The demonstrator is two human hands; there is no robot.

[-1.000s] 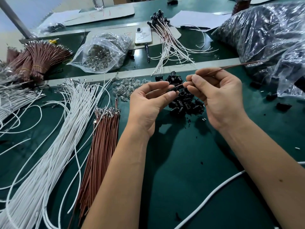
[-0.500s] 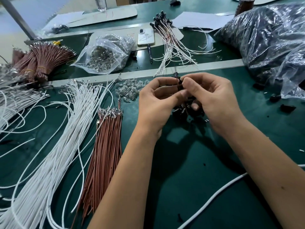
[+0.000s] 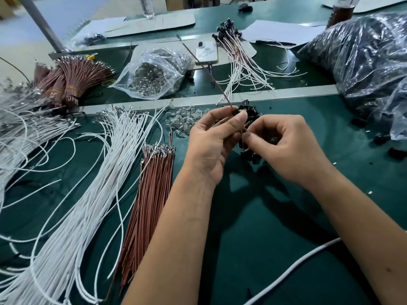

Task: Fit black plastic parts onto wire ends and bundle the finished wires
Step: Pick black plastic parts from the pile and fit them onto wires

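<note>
We find the left hand pinching a black cap between thumb and forefinger, a brown wire rising away from those fingertips. A second ago that wire ran out to the right; it now points up and left, so we judge the cap seated. The right hand is curled narrow, thumb tip against the left fingers; what it grips, we cannot tell. The pile of black caps lies just beneath both fingertips. Finished wires lie beyond them, unbundled.
</note>
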